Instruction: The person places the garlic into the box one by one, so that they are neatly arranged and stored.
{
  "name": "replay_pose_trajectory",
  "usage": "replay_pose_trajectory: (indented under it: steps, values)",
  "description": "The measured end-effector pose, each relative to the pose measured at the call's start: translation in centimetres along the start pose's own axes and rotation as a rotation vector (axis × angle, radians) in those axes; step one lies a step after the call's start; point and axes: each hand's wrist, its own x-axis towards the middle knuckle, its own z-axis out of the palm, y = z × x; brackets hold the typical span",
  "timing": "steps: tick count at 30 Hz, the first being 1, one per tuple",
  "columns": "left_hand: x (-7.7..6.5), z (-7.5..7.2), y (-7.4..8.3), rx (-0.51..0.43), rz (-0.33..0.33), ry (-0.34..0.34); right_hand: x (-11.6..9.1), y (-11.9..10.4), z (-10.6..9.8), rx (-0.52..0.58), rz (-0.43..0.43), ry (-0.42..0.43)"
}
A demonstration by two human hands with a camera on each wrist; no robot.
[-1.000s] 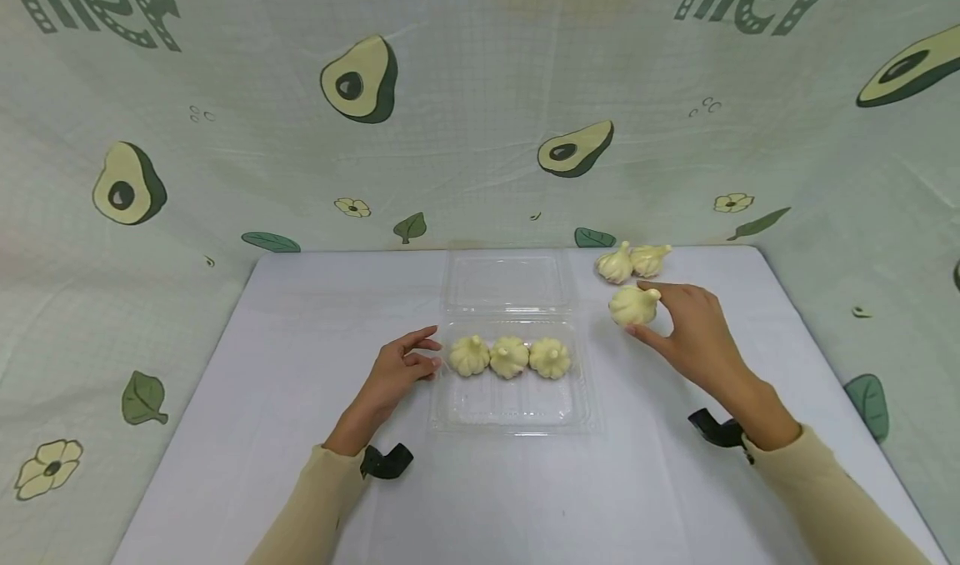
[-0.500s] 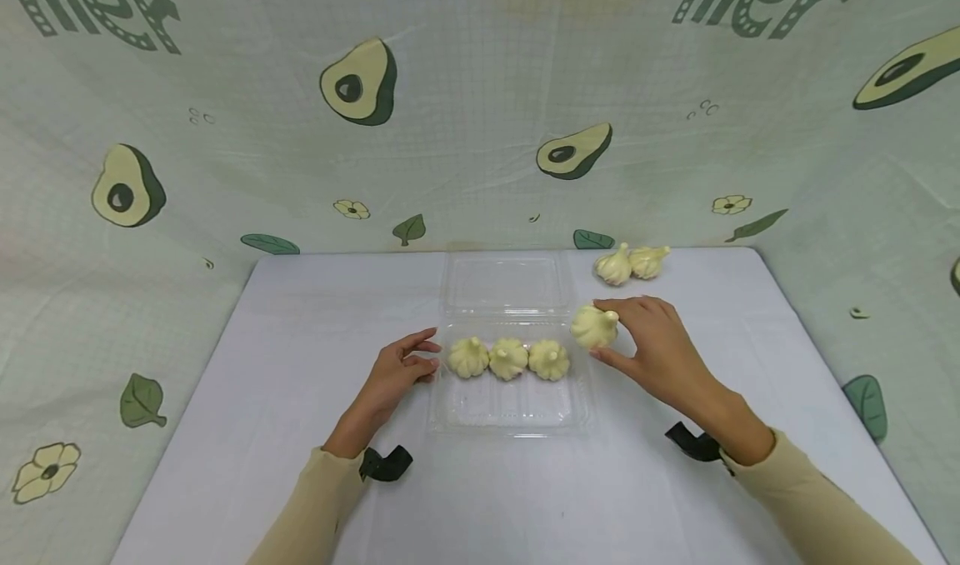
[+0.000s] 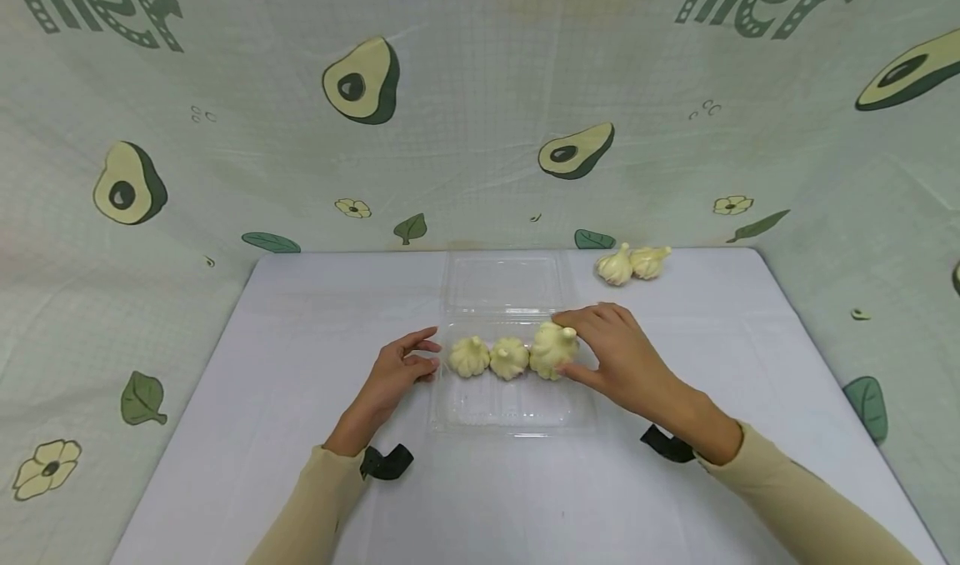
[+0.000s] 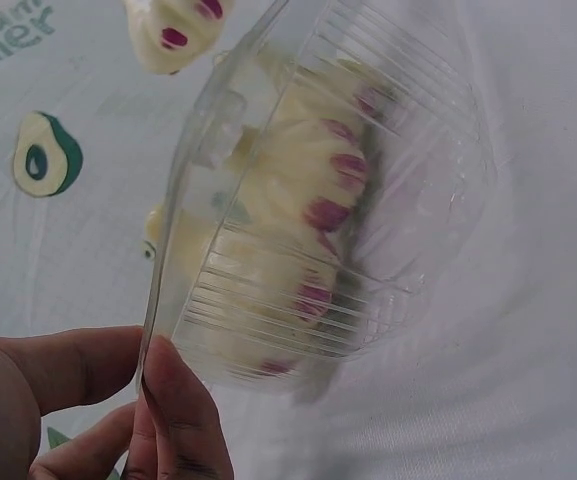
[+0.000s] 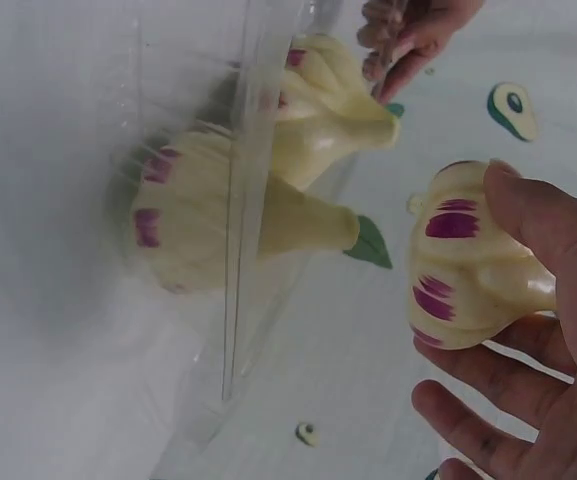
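My right hand [image 3: 622, 355] holds a garlic bulb [image 3: 553, 347] between thumb and fingers, above the right end of a row in a clear plastic clamshell container [image 3: 510, 407]. In the right wrist view the held garlic bulb [image 5: 458, 265] shows purple patches and is apart from the container wall. Two garlic bulbs [image 3: 468, 357] in the row are plain in the head view; the third is mostly hidden behind the held one. My left hand [image 3: 397, 367] is at the container's left edge. In the left wrist view its fingers [image 4: 183, 400] pinch the rim [image 4: 158, 280].
The container's hinged lid [image 3: 508, 282] lies open behind the base. Two more garlic bulbs [image 3: 615, 265] lie together at the table's back right. The white table [image 3: 315, 315] meets a printed cloth backdrop [image 3: 465, 132].
My right hand has carried the garlic bulb leftward and slightly toward me, from beside the container to over its right part. The left hand has stayed at the container's edge.
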Motion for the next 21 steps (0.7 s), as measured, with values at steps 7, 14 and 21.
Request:
replay_pose_trajectory:
  steps: [7, 14, 21]
  values:
    - [-0.1, -0.1, 0.0, -0.007, 0.008, -0.008, 1.1, -1.1, 1.3, -0.009, -0.12, -0.008]
    - [-0.2, -0.1, 0.1, -0.012, 0.003, -0.007, 2.2, -2.4, 2.3, -0.018, -0.208, -0.045]
    - [-0.1, -0.1, 0.0, -0.014, 0.006, -0.003, 3.1, -3.4, 3.4, -0.051, -0.288, -0.099]
